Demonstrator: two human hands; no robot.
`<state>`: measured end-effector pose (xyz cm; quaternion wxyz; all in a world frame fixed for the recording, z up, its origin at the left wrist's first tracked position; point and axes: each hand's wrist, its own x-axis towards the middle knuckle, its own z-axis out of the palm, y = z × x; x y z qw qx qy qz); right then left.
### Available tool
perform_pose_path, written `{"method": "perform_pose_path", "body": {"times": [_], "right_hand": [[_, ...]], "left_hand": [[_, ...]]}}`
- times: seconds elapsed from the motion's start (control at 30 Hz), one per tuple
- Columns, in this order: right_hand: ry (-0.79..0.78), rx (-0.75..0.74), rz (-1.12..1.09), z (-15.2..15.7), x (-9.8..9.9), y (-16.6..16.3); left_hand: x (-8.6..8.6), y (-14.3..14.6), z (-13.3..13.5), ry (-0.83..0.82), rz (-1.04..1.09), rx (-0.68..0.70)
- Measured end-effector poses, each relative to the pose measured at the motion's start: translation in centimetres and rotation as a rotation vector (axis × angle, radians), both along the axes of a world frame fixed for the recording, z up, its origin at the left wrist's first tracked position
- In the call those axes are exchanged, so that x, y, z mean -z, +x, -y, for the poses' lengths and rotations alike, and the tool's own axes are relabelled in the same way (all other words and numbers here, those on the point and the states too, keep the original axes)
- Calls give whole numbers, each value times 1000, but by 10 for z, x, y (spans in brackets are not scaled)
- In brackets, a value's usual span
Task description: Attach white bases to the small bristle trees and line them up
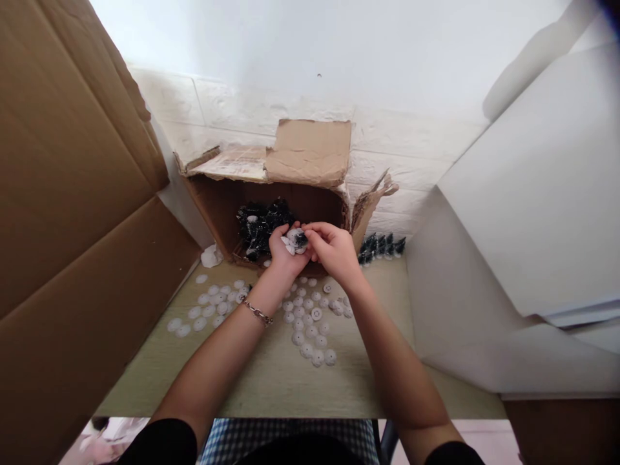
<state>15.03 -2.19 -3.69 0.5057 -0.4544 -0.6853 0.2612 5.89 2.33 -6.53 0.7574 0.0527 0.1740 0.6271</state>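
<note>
Above the tabletop (271, 381), before the far box (217, 206), the left hand (283, 255) cups white caps (292, 240) while the right hand (336, 252) fingers pinch a black piece (300, 240) onto 1, apparently mid-fit, needing square alignment before pressing.

no readable text, labels or numbers anywhere

Box (310, 155) – brown corrugated cardboard, matt, flaps torn and rough-edged. White discs (310, 336): smooth plastic, slight sheen. Black pieces (261, 223): bristly, dull. Table top (271, 381) – pale green, matt, finely textured. Bracelet (256, 313): bright metal chain. Wall (411, 148): white paint over rough brick
</note>
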Motion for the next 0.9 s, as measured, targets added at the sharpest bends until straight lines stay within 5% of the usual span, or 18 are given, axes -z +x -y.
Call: {"method": "perform_pose_path", "body": {"times": [0.9], "right_hand": [[-175, -143, -252, -2, 1, -2]], "left_hand": [[-4, -2, 2, 6, 19, 32]]}}
